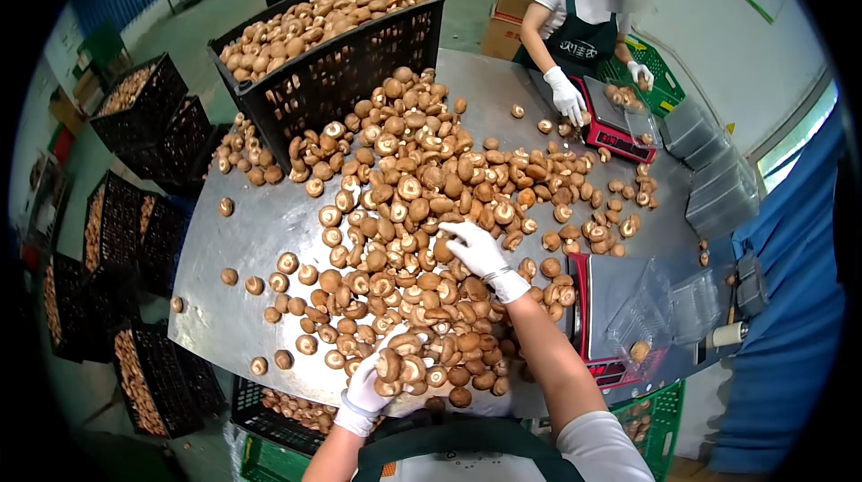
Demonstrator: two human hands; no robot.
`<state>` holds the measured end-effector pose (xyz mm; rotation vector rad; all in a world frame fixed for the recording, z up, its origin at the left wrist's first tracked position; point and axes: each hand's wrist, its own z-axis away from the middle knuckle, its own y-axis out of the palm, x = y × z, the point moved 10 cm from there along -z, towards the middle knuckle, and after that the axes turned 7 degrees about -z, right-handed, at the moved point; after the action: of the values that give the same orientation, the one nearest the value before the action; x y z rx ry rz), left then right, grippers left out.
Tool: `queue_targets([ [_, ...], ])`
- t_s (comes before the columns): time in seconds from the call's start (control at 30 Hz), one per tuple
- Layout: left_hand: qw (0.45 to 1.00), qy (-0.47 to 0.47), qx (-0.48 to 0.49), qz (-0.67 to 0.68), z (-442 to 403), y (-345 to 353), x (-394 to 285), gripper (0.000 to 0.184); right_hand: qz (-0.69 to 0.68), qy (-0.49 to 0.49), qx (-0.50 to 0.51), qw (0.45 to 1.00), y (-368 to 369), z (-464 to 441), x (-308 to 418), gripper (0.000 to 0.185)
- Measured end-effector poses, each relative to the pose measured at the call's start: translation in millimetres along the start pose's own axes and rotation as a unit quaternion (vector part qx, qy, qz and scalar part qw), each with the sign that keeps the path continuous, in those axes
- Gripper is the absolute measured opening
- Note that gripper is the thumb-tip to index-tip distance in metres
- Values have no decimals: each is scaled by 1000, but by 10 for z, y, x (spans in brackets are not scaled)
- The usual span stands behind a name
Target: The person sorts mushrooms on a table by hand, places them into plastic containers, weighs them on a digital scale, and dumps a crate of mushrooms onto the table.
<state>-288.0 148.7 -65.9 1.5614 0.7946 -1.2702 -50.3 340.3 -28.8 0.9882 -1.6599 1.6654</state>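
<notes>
A large heap of brown mushrooms spreads over the metal table. My left hand, in a white glove, holds several mushrooms at the near edge of the heap. My right hand, also gloved, reaches into the middle of the heap, its thumb and fingers around one mushroom. To the right of it is a red scale with a clear plastic tray on it, and one mushroom lies in that tray.
A full black crate stands at the table's back left. Across the table a co-worker in white gloves handles mushrooms by a second red scale. Stacked clear trays are at the right. More black crates stand on the floor left.
</notes>
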Motion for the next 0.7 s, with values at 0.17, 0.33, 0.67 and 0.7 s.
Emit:
queue_targets([
  [0.17, 993, -76, 6, 93, -26, 1, 306, 58, 349, -81, 54, 932, 416, 44, 147, 59],
  [0.33, 997, 53, 9, -62, -258, 99, -305, 65, 24, -54, -15, 998, 222, -97, 35, 36],
  [0.67, 998, -34, -19, 56, -91, -262, 286, 69, -365, 162, -64, 915, 67, -407, 38, 32],
  [0.7, 998, -35, -16, 54, -94, -265, 282, 69, -208, 66, -69, 973, 121, -567, 96, 29],
])
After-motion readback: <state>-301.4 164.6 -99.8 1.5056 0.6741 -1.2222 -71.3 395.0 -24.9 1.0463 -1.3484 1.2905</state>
